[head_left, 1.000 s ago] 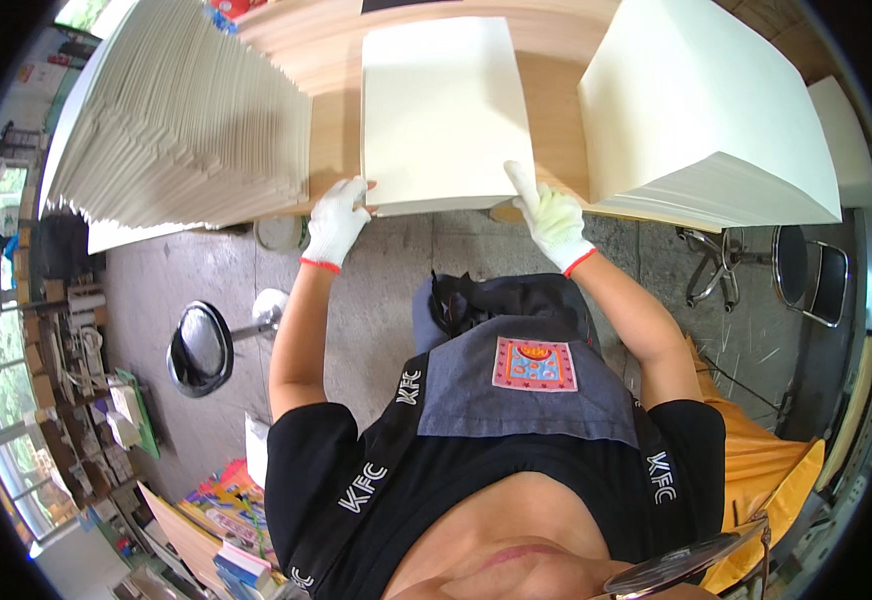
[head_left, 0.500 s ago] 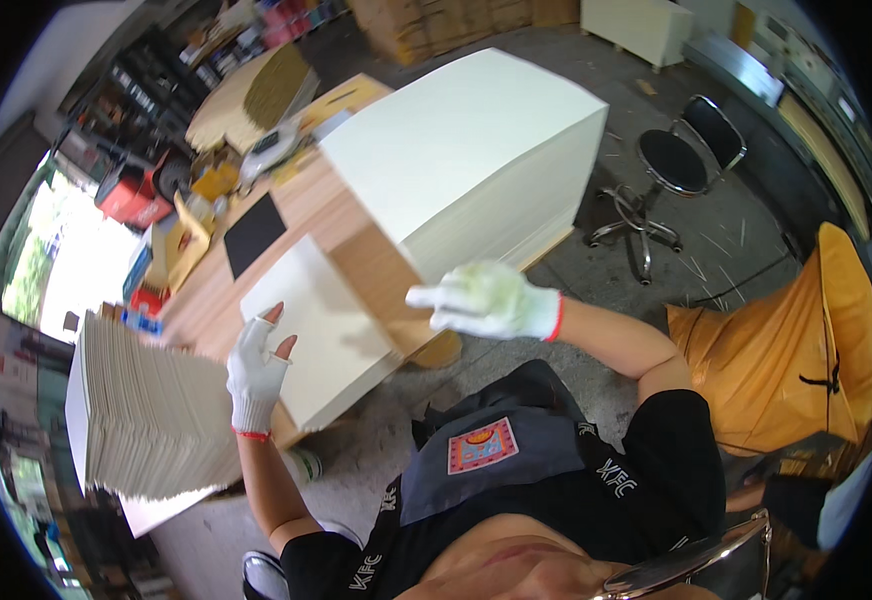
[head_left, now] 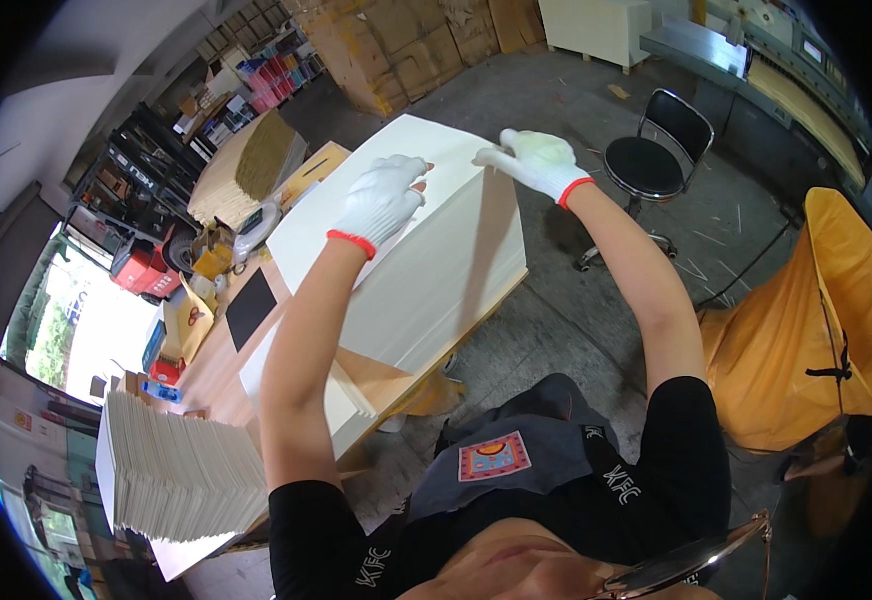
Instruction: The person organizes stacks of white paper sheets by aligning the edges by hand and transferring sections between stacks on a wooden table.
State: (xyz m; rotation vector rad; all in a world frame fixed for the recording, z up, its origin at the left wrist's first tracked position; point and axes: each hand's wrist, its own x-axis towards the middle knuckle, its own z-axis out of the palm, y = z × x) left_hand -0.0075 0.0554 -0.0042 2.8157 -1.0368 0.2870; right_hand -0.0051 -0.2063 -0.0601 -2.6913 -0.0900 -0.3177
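Both my hands, in white work gloves with red cuffs, are at a tall stack of large white sheets (head_left: 436, 285) on the wooden table (head_left: 208, 362). Over the top sheet lies my left hand (head_left: 384, 198), fingers stretched out and bare fingertips showing from the glove. At the stack's right far corner is my right hand (head_left: 536, 162), its fingers pointing left and apart at the sheet edge. Whether they touch the sheet is hard to tell. Partly behind my left forearm sits a lower stack of white sheets (head_left: 340, 410).
A fanned pile of sheets (head_left: 191, 470) stands at the left. On the table are a black square sheet (head_left: 251, 310) and scissors (head_left: 195, 316). A black swivel chair (head_left: 644, 168) stands beyond my right hand, and a yellow-orange sack (head_left: 771, 350) sits at the right.
Both hands have moved forward from above the lower stack and the table's near side to the top of the tall stack. The view has shifted, bringing the tall stack nearer.
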